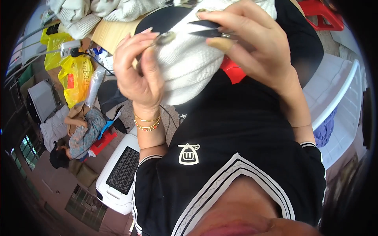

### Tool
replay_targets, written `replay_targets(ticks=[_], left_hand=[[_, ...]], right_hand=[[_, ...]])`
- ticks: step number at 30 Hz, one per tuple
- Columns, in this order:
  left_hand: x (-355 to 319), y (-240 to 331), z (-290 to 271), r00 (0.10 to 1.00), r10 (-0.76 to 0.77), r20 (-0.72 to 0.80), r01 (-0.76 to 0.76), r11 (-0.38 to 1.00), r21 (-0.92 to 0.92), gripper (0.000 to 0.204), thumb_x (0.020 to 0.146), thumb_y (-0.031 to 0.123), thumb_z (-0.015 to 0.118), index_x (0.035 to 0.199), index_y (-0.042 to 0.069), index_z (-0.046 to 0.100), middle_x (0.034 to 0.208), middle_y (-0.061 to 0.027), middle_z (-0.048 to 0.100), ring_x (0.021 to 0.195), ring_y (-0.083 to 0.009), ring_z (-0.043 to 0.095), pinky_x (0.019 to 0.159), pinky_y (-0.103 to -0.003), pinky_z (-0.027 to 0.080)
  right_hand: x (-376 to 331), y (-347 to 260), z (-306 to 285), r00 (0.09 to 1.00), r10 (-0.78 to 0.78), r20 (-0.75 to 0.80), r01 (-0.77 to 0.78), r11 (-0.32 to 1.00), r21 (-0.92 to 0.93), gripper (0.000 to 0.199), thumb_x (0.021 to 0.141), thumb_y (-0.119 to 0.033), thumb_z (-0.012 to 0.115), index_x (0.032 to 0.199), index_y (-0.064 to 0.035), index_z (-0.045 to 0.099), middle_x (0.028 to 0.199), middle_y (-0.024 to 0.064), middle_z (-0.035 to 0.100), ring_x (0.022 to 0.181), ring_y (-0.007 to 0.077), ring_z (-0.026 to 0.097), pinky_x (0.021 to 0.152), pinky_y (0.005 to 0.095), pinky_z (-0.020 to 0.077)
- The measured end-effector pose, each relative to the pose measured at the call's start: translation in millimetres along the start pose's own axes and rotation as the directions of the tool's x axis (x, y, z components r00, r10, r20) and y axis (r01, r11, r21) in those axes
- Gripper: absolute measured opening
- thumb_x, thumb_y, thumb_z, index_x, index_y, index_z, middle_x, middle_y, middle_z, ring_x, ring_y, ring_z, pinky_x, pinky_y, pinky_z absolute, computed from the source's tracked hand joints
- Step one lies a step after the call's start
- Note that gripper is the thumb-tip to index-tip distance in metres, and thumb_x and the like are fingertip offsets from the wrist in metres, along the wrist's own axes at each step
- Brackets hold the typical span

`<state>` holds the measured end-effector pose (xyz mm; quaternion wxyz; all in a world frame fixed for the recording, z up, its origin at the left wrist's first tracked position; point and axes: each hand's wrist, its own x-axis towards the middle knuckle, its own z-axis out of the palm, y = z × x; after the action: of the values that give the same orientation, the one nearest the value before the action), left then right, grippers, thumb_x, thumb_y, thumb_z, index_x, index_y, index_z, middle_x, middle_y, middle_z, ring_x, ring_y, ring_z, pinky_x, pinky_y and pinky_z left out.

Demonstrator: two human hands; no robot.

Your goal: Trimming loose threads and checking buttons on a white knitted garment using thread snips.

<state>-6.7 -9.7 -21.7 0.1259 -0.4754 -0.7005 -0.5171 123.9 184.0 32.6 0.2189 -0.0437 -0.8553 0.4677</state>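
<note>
A white ribbed knit garment (193,67) hangs across my lap at the table edge. My left hand (136,74) is closed on it, pinching near a round greyish-brown button (165,38). In my right hand (260,43) is a pair of small black thread snips (204,30), the two blades apart and pointing left over the knit. Another round button (201,11) shows by my right index fingertip. Any thread at the blades is too small to make out.
More white knitwear (130,8) is heaped on the wooden table (112,35). Yellow plastic bags (76,78) hang at the left. A white bin (338,102) with purple cloth stands right, below a red stool (323,15). Another person (88,133) sits at the left, near a white-and-black case (118,169).
</note>
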Motion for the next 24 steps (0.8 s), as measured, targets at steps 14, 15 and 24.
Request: replay_targets(ticks=[14, 15, 24], left_hand=[[75.1, 35.7, 16.4, 0.877, -0.025, 0.480, -0.185, 0.904, 0.385, 0.016, 0.086, 0.019, 0.068, 0.097, 0.008, 0.072, 0.096, -0.0060, 0.067, 0.088, -0.0267, 0.061, 0.081, -0.037, 0.043], [81.2, 36.4, 17.5, 0.874, -0.023, 0.486, -0.193, 0.900, 0.391, 0.016, 0.086, 0.019, 0.068, 0.097, 0.008, 0.072, 0.096, -0.0060, 0.067, 0.088, -0.0267, 0.061, 0.081, -0.037, 0.043], [112.9, 31.5, 37.5, 0.510, -0.243, 0.825, -0.133, 0.926, 0.354, 0.040, 0.084, 0.016, 0.066, 0.124, 0.008, 0.062, 0.093, -0.0112, 0.068, 0.087, -0.0290, 0.062, 0.082, -0.037, 0.048]], right_hand=[[-55.4, 67.6, -12.6, 0.988, -0.005, -0.153, -0.002, 0.999, -0.043, 0.037, 0.081, -0.002, 0.074, 0.118, -0.0032, 0.068, 0.088, 0.0042, 0.057, 0.075, 0.0106, 0.052, 0.066, 0.0213, 0.0419], [-56.1, 63.8, -13.1, 0.991, 0.059, -0.123, -0.062, 0.998, -0.020, 0.036, 0.081, -0.003, 0.074, 0.117, -0.0039, 0.068, 0.089, 0.0046, 0.058, 0.076, 0.0116, 0.053, 0.065, 0.0226, 0.0430], [-45.2, 62.5, 0.4, 0.977, -0.022, -0.210, 0.062, 0.981, 0.183, 0.038, 0.081, 0.001, 0.074, 0.118, -0.0002, 0.067, 0.084, 0.0028, 0.054, 0.076, 0.0093, 0.052, 0.063, 0.0212, 0.0417]])
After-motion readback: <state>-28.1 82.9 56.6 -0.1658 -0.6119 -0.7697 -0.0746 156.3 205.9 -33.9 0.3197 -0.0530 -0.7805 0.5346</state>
